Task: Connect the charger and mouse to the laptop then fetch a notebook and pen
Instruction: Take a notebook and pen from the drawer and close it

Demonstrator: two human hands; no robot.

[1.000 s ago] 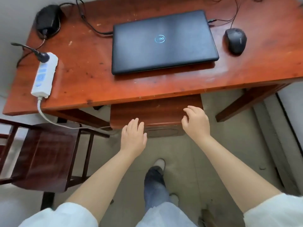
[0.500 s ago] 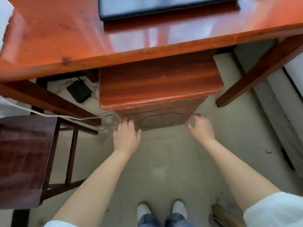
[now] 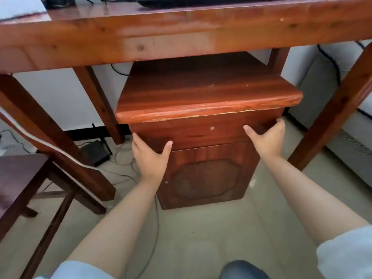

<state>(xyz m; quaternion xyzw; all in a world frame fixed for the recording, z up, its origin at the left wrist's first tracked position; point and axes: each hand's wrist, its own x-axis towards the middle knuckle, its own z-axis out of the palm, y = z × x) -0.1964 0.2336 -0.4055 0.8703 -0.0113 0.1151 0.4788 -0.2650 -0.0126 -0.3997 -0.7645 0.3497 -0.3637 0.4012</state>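
Note:
A small wooden cabinet stands under the desk. Its drawer front sits just below the top and looks closed. My left hand lies spread against the drawer's left end, thumb out. At the drawer's right end my right hand is open, with its fingertips at the cabinet's right corner. Only the front edge of the black laptop shows at the top of the desk. The mouse, notebook and pen are out of view.
A dark wooden chair stands at the left. A white cable hangs down past the desk leg. A black box and loose wires lie on the floor behind. Another desk leg slants at the right.
The view has dropped from the desk top to under it. Both hands have moved forward from the air in front of the cabinet onto the two ends of its drawer front.

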